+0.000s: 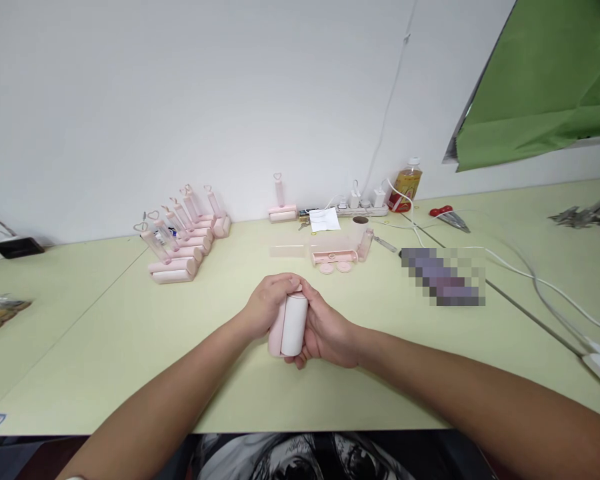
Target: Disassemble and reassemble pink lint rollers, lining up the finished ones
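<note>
Both my hands are around a lint roller head with a white roll [294, 327] in a pale pink shell, held tilted upright above the table's front middle. My left hand [267, 307] wraps its upper left side, thumb at the top end. My right hand [330, 327] grips the right side, with fingertips showing underneath. Beyond them lie an open pink shell [335, 257], round pink end caps [327, 268], a translucent cover [287, 251] and a pink handle piece [365, 243]. Several pink lint rollers [173, 268] with heart-topped handles stand in a row at left; another lint roller [283, 213] is by the wall.
A power strip [375, 210] with chargers, white paper [325, 219] and a drink bottle [406, 187] line the back. White cables [525, 270] cross the right side. A red-handled tool [450, 217], a blurred-out patch and a black device [19, 247] also lie on the table.
</note>
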A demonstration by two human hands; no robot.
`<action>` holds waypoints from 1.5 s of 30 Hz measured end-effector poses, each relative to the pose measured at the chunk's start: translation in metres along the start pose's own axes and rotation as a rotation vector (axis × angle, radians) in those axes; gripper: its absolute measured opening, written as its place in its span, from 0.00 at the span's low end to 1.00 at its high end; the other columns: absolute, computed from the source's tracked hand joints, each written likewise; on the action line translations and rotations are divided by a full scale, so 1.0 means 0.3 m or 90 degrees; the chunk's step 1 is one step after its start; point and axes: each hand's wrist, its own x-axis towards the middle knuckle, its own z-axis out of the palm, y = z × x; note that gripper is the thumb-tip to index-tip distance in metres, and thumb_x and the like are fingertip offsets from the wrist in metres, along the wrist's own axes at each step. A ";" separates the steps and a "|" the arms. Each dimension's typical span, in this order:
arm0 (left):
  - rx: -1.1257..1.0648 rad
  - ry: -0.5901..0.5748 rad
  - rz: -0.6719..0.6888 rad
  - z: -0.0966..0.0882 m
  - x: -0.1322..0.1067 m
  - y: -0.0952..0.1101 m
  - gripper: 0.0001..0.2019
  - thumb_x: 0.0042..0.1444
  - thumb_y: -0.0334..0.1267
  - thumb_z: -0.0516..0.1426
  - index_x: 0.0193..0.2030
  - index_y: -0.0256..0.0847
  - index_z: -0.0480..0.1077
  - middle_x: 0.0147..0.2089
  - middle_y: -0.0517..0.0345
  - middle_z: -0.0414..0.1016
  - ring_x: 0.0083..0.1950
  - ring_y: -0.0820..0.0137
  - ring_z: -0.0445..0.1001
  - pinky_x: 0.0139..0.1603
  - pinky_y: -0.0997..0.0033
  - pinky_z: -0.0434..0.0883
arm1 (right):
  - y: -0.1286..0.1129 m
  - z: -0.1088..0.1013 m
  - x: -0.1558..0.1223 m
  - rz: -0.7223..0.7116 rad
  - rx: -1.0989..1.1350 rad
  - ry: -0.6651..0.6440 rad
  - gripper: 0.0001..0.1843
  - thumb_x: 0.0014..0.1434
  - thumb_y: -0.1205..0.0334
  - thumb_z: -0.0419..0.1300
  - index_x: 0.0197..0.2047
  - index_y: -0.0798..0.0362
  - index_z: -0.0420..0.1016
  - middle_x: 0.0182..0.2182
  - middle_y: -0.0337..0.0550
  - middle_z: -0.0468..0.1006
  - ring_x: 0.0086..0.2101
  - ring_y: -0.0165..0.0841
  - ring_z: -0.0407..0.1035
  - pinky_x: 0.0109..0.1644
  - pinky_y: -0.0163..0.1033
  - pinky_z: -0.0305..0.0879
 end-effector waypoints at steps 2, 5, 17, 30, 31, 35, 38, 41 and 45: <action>0.002 0.001 0.002 0.000 0.000 0.001 0.10 0.53 0.42 0.56 0.30 0.37 0.73 0.26 0.58 0.73 0.26 0.71 0.70 0.30 0.72 0.69 | 0.000 -0.001 0.000 -0.001 0.000 -0.004 0.46 0.59 0.28 0.29 0.50 0.59 0.67 0.28 0.50 0.76 0.23 0.34 0.72 0.21 0.36 0.67; 0.006 0.000 0.003 0.000 -0.001 0.000 0.11 0.53 0.42 0.56 0.30 0.37 0.73 0.27 0.58 0.74 0.27 0.71 0.70 0.30 0.72 0.69 | 0.000 -0.001 -0.001 0.001 -0.001 -0.005 0.46 0.59 0.29 0.28 0.49 0.59 0.67 0.28 0.50 0.76 0.23 0.34 0.72 0.21 0.36 0.68; -0.001 0.010 -0.001 -0.003 0.005 -0.008 0.11 0.53 0.43 0.56 0.31 0.37 0.73 0.26 0.58 0.73 0.26 0.70 0.70 0.30 0.71 0.68 | -0.009 0.000 -0.005 0.015 -0.003 -0.008 0.49 0.56 0.27 0.25 0.48 0.59 0.68 0.28 0.49 0.75 0.24 0.34 0.72 0.22 0.36 0.68; 0.019 0.016 0.006 0.003 0.001 -0.010 0.10 0.53 0.42 0.56 0.31 0.37 0.72 0.27 0.58 0.73 0.27 0.70 0.69 0.30 0.71 0.68 | -0.017 0.009 -0.008 0.015 -0.010 0.011 0.48 0.58 0.29 0.24 0.49 0.59 0.67 0.26 0.49 0.75 0.22 0.34 0.71 0.21 0.35 0.67; 0.017 0.015 0.006 0.003 0.000 -0.010 0.10 0.53 0.43 0.56 0.31 0.37 0.72 0.27 0.58 0.72 0.27 0.70 0.69 0.30 0.71 0.68 | -0.017 0.008 -0.008 0.013 -0.011 0.010 0.48 0.58 0.29 0.24 0.49 0.59 0.67 0.26 0.49 0.75 0.22 0.34 0.71 0.21 0.36 0.67; 0.004 0.013 0.001 0.005 -0.001 -0.011 0.10 0.52 0.42 0.56 0.31 0.38 0.72 0.26 0.59 0.72 0.26 0.71 0.69 0.30 0.71 0.68 | -0.015 0.003 -0.006 0.013 -0.017 0.011 0.48 0.58 0.29 0.25 0.49 0.59 0.66 0.27 0.49 0.75 0.22 0.34 0.71 0.19 0.35 0.67; -0.002 0.012 -0.003 0.003 0.000 -0.015 0.10 0.51 0.43 0.57 0.31 0.38 0.72 0.26 0.59 0.72 0.26 0.71 0.69 0.31 0.71 0.68 | -0.017 0.001 -0.006 0.024 -0.015 0.004 0.48 0.58 0.29 0.25 0.50 0.59 0.66 0.26 0.49 0.76 0.22 0.34 0.71 0.19 0.35 0.67; -0.066 0.000 -0.013 -0.002 0.000 -0.018 0.15 0.54 0.48 0.54 0.35 0.39 0.74 0.32 0.56 0.75 0.32 0.66 0.73 0.36 0.68 0.71 | -0.025 0.000 -0.009 0.024 -0.006 -0.010 0.46 0.58 0.28 0.26 0.51 0.57 0.64 0.27 0.48 0.76 0.22 0.35 0.72 0.18 0.35 0.66; -0.141 -0.051 -0.021 -0.012 -0.008 -0.016 0.23 0.56 0.55 0.51 0.49 0.41 0.71 0.41 0.52 0.77 0.41 0.60 0.75 0.42 0.62 0.73 | -0.040 0.000 -0.018 0.002 0.023 -0.021 0.46 0.57 0.27 0.25 0.50 0.55 0.63 0.26 0.47 0.77 0.20 0.36 0.72 0.17 0.35 0.64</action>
